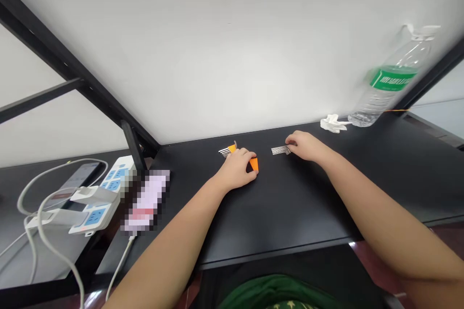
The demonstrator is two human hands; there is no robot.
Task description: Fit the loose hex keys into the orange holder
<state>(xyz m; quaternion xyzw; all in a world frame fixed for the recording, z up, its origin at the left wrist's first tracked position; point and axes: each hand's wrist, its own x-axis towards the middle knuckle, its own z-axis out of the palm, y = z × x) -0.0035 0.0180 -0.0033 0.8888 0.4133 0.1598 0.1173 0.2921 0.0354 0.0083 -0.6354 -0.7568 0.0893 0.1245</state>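
My left hand (237, 170) rests on the black table with its fingers curled over an orange hex key holder (254, 164). Several thin metal keys (224, 152) poke out from an orange piece on its far left side. The middle of the holder is hidden under the hand. To the right, a row of loose L-shaped hex keys (280, 150) lies side by side on the table. The fingertips of my right hand (303, 146) are closed at their bent ends; whether they lift any key is too small to tell.
Against the white wall stand a crumpled white tissue (333, 123) and a large clear bottle (389, 82) with a green label. At left are a pixelated phone (148, 200) on a cable, a white power strip (108, 193) with plugs, and a black metal frame (97, 91).
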